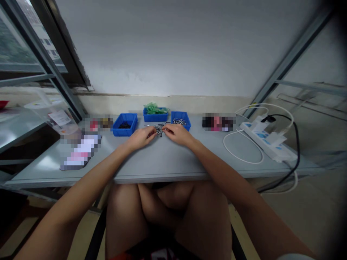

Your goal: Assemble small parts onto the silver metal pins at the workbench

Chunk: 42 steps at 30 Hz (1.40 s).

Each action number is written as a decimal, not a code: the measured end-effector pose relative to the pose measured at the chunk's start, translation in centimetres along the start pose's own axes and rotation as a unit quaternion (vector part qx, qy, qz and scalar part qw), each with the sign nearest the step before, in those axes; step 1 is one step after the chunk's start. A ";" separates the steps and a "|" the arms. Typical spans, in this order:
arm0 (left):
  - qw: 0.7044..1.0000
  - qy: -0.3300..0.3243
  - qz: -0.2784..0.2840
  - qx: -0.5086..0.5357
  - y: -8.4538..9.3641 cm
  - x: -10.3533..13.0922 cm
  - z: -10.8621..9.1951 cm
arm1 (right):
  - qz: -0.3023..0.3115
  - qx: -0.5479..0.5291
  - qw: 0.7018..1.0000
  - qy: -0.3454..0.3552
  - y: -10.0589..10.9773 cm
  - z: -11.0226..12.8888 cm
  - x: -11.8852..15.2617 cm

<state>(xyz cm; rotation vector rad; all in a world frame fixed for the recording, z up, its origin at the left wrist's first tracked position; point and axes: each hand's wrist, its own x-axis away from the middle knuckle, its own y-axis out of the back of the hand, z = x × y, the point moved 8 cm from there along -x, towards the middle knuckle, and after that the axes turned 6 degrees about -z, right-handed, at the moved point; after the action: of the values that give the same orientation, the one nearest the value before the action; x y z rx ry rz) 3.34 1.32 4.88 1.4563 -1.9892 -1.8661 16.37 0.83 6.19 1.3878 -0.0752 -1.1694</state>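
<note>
A small heap of metal screws (159,129) lies on the grey table between my two hands. My left hand (142,138) touches the left side of the heap, fingers bent together; what they pinch is too small to name. From the right, my right hand (177,134) reaches the heap with thumb and fingertips closed, and anything between them is too small to make out. Behind my right hand is a blue bin with silvery screws (179,122). Another blue bin (125,132) holds dark pieces, left of my left hand. Green plastic packets (152,108) fill the middle blue bin (155,118).
On the table's left (108,159) lie a blurred phone (82,151) and a plastic cup (65,124). A blurred dark item (219,122) lies to the right. Farther right is a white power strip (271,144) with looping cables. A wall stands behind.
</note>
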 end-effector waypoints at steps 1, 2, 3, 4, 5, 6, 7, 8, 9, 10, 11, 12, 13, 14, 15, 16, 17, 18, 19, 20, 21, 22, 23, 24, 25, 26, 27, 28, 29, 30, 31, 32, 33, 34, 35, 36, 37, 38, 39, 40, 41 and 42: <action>1.000 0.002 -0.003 -0.002 0.0 0.0 0.1 | 0.000 0.000 1.000 0.002 0.0 0.0 0.0; 1.000 0.004 -0.007 -0.002 0.1 0.0 0.1 | 0.000 0.000 1.000 0.003 0.0 0.0 0.0; 1.000 0.005 -0.011 -0.002 0.2 0.0 0.2 | 0.000 -0.001 1.000 0.003 0.0 0.0 0.0; 1.000 0.006 -0.016 -0.001 0.3 0.0 0.2 | 0.000 -0.002 1.000 0.003 0.0 0.0 0.0; 1.000 0.007 -0.020 0.001 0.3 -0.1 0.2 | 0.000 -0.003 1.000 0.002 0.0 -0.1 0.0; 1.000 0.007 -0.023 0.002 0.4 -0.1 0.2 | 0.000 -0.004 1.000 0.002 0.0 -0.1 0.0; 1.000 0.008 -0.025 0.002 0.5 -0.1 0.2 | 0.001 -0.005 1.000 0.002 0.0 0.0 0.0; 1.000 0.010 -0.026 0.002 0.6 -0.1 0.2 | 0.004 -0.005 1.000 0.001 0.0 0.0 0.0; 1.000 0.013 -0.027 0.002 0.6 -0.1 0.1 | 0.009 -0.004 1.000 -0.001 0.0 -0.1 0.0; 1.000 0.015 -0.027 0.002 0.7 -0.1 0.1 | 0.015 -0.003 1.000 -0.003 -0.1 -0.1 0.0; 0.999 0.017 -0.028 0.002 0.7 -0.1 0.1 | 0.021 -0.002 1.000 -0.006 -0.1 -0.1 0.0; 0.999 0.018 -0.028 0.003 0.8 -0.1 0.0 | 0.026 -0.002 1.000 -0.008 -0.2 -0.2 0.0; 0.999 0.017 -0.029 0.004 0.8 -0.1 -0.1 | 0.031 -0.002 0.999 -0.010 -0.2 -0.2 0.0; 0.999 0.014 -0.030 0.005 0.9 -0.1 -0.1 | 0.033 -0.002 0.999 -0.010 -0.3 -0.2 0.1; 0.999 0.011 -0.031 0.007 0.9 -0.1 -0.2 | 0.034 -0.003 0.999 -0.010 -0.3 -0.2 0.1; 0.999 0.008 -0.032 0.010 0.9 -0.1 -0.2 | 0.035 -0.004 0.999 -0.010 -0.3 -0.3 0.1; 0.999 0.004 -0.032 0.012 0.9 0.0 -0.3 | 0.036 -0.004 0.999 -0.009 -0.4 -0.3 0.1; 0.999 0.001 -0.032 0.014 0.9 0.0 -0.3 | 0.038 -0.003 0.999 -0.008 -0.5 -0.3 0.1; 0.999 -0.002 -0.032 0.014 0.8 0.0 -0.3 | 0.041 -0.002 0.999 -0.007 -0.5 -0.3 0.1; 0.999 -0.006 -0.032 0.013 0.8 0.0 -0.3 | 0.045 0.000 0.999 -0.007 -0.6 -0.3 0.1; 0.999 -0.010 -0.031 0.010 0.8 -0.1 -0.4 | 0.049 0.002 0.999 -0.006 -0.7 -0.3 0.1; 0.999 -0.014 -0.030 0.008 0.8 -0.1 -0.5 | 0.051 0.003 0.999 -0.005 -0.8 -0.3 0.2; 0.999 -0.018 -0.030 0.005 0.8 -0.1 -0.6 | 0.052 0.004 0.999 -0.004 -0.8 -0.3 0.2; 0.999 -0.021 -0.029 0.003 0.8 -0.1 -0.6 | 0.050 0.005 0.999 -0.002 -0.8 -0.3 0.2; 0.999 -0.025 -0.029 0.002 0.8 -0.1 -0.7 | 0.048 0.005 0.999 0.000 -0.8 -0.3 0.2; 0.999 -0.028 -0.029 0.001 0.9 -0.1 -0.8 | 0.045 0.005 0.999 0.002 -0.7 -0.2 0.2; 0.999 -0.031 -0.030 0.000 0.9 -0.1 -0.9 | 0.042 0.005 0.999 0.004 -0.7 -0.2 0.2; 0.999 -0.034 -0.030 -0.002 0.9 -0.1 -1.0 | 0.040 0.006 0.999 0.005 -0.7 -0.2 0.1; 0.999 -0.038 -0.031 -0.004 0.9 -0.1 -1.0 | 0.038 0.006 0.999 0.005 -0.6 -0.2 0.1; 0.999 -0.040 -0.031 -0.008 1.0 -0.1 -1.1 | 0.036 0.008 0.999 0.005 -0.6 -0.2 0.1; 0.999 -0.042 -0.032 -0.012 1.0 -0.1 -1.1 | 0.033 0.010 0.999 0.005 -0.5 -0.2 0.1; 0.998 -0.044 -0.031 -0.016 1.0 -0.1 -1.1 | 0.030 0.012 0.999 0.004 -0.5 -0.2 0.1; 0.998 -0.044 -0.030 -0.020 0.9 -0.1 -1.1 | 0.026 0.015 1.000 0.003 -0.4 -0.2 0.1; 0.998 -0.044 -0.029 -0.022 0.9 -0.1 -1.1 | 0.022 0.017 1.000 0.002 -0.3 -0.3 0.0; 0.998 -0.043 -0.029 -0.022 0.9 -0.1 -1.0 | 0.017 0.019 1.000 0.002 -0.3 -0.3 0.0; 0.998 -0.042 -0.029 -0.021 0.9 -0.1 -0.9 | 0.011 0.019 1.000 0.003 -0.2 -0.3 0.0; 0.999 -0.040 -0.030 -0.019 0.9 -0.1 -0.9 | 0.006 0.020 1.000 0.005 -0.2 -0.2 0.0; 0.999 -0.039 -0.031 -0.017 0.9 -0.1 -0.8 | 0.000 0.019 1.000 0.008 -0.1 -0.2 0.0; 0.999 -0.037 -0.031 -0.016 0.9 -0.1 -0.8 | -0.006 0.019 1.000 0.010 0.0 -0.1 0.0; 0.999 -0.036 -0.031 -0.015 0.8 -0.1 -0.8 | -0.011 0.018 1.000 0.012 0.1 -0.1 0.0; 0.999 -0.033 -0.030 -0.014 0.8 -0.1 -0.7 | -0.016 0.017 1.000 0.014 0.2 0.0 0.0; 0.999 -0.029 -0.029 -0.014 0.8 -0.1 -0.7 | -0.020 0.017 1.000 0.015 0.2 0.0 0.0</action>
<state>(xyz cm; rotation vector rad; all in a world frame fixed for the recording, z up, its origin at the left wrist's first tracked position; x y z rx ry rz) 3.33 0.69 5.78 1.4836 -1.9581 -1.9732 16.48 0.75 6.36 1.4414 -0.0476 -1.1848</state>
